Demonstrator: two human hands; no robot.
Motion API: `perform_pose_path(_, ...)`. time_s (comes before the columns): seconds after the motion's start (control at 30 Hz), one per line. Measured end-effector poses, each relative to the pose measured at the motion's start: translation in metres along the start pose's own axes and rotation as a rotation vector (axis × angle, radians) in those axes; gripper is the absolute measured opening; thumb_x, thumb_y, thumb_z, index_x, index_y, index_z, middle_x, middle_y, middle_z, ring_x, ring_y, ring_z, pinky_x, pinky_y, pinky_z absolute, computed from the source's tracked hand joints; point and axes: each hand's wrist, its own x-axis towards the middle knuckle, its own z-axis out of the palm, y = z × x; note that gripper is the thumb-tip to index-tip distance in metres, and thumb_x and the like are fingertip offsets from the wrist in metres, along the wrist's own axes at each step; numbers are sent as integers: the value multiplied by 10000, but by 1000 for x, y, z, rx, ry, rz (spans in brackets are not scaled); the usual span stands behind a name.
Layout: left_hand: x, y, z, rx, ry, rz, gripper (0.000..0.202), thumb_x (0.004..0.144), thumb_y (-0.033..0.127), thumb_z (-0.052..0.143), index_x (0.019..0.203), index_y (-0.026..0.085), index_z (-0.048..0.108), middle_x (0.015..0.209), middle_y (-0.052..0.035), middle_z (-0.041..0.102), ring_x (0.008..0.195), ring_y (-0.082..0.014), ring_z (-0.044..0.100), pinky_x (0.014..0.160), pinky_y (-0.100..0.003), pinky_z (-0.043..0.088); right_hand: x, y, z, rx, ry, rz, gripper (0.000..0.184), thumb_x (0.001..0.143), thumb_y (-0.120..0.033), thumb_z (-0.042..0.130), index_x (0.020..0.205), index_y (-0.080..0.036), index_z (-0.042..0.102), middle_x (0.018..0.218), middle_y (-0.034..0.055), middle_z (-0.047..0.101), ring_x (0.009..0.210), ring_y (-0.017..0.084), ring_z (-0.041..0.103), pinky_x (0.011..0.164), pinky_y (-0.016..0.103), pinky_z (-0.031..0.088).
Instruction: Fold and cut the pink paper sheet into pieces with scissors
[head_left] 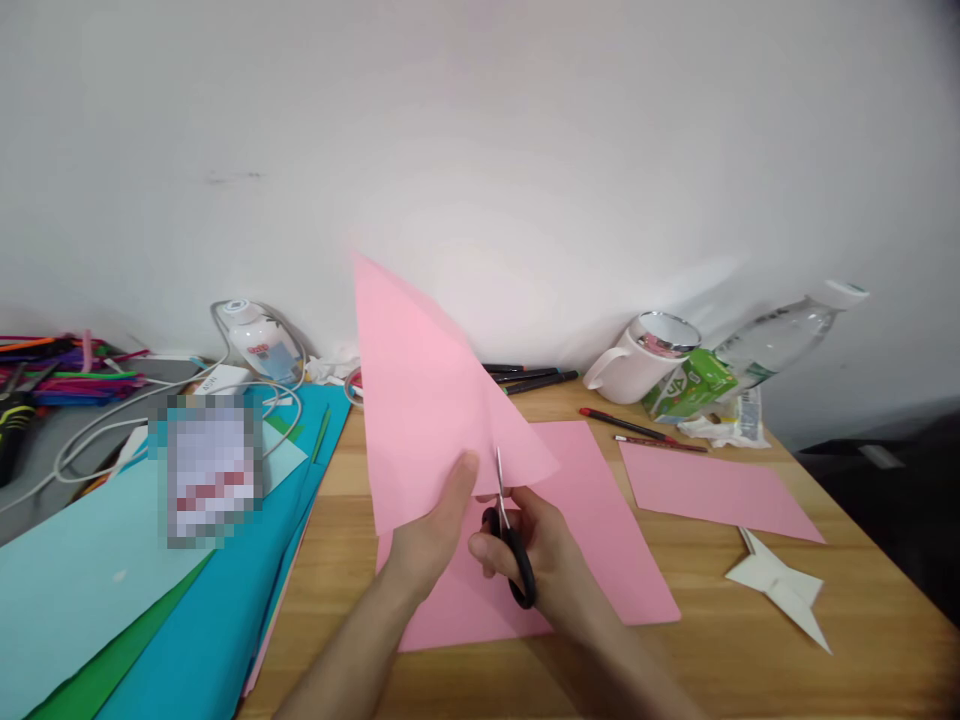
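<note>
My left hand (435,535) pinches the lower edge of a folded pink paper triangle (420,400) and holds it upright above the wooden table (750,640). My right hand (540,550) grips black-handled scissors (511,540); their blades point up into the paper's bottom edge, just right of my left thumb. Under both hands lies a flat pink sheet (600,540).
Another pink sheet (712,490) and a white folded paper shape (784,590) lie at the right. Blue and green sheets (112,600) are stacked at the left, with cables. Along the wall stand a white mug (637,365), a plastic bottle (780,335), a green carton, and pens (532,378).
</note>
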Motion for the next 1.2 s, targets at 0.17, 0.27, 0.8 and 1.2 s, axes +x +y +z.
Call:
perform_pose_path(0.17, -10, 9, 2, 132, 6, -15, 261, 747, 384, 633, 914, 189, 680, 1065, -84, 690, 1105, -248, 568, 1065, -360, 309, 1, -1, -2, 55, -8, -62, 505, 625, -246, 781, 1012, -182, 463, 680, -46, 516, 582, 96, 444, 496, 200, 343)
perform_pose_path(0.27, -13, 13, 3, 84, -56, -48, 232, 767, 381, 611, 875, 195, 696, 1010, -75, 712, 1036, -242, 614, 1047, -364, 341, 1, -1, -2, 61, 1, -63, 534, 625, -256, 780, 1045, -182, 458, 697, -38, 521, 607, 109, 453, 507, 207, 351)
perform_pose_path(0.8, -11, 7, 1, 85, -170, -86, 386, 736, 551, 554, 666, 196, 688, 638, -64, 717, 848, -261, 673, 904, -360, 470, 0, 0, -2, 32, 0, -68, 422, 659, -309, 758, 987, -166, 535, 676, -35, 520, 569, 102, 420, 498, 212, 343)
perform_pose_path(1.2, -13, 6, 1, 21, -198, -167, 420, 724, 577, 545, 662, 186, 686, 534, -67, 671, 888, -268, 657, 934, -367, 434, 0, -2, -2, 2, 8, -63, 447, 637, -395, 756, 955, -171, 536, 658, -28, 509, 555, 117, 421, 493, 228, 348)
